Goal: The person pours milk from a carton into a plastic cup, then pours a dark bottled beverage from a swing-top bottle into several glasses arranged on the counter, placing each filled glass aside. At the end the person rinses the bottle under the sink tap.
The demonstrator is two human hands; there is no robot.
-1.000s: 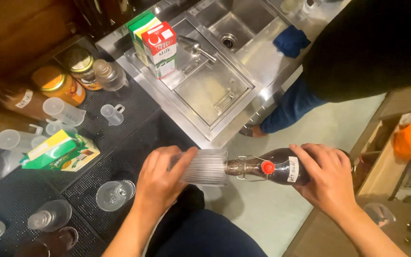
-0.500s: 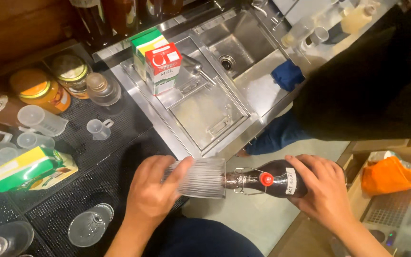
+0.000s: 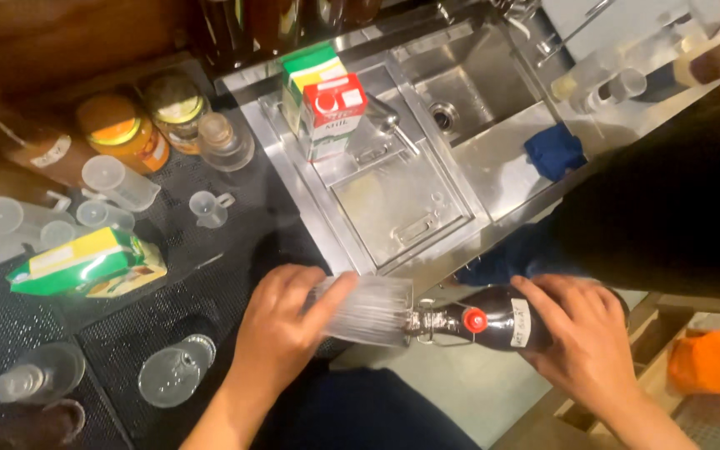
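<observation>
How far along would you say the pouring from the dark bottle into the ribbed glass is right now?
Done: the left hand has the clear ribbed glass tipped on its side, and the right hand has the dark swing-top bottle laid level, its neck at the glass's mouth. In hand: the pour itself. Left: no liquid shows in the glass, so filling looks barely begun, though blur makes this uncertain.

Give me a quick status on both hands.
Left hand wrapped around ribbed clear glass, tipped sideways. Right hand holds dark bottle, neck at the glass mouth. Nothing between them.
</observation>
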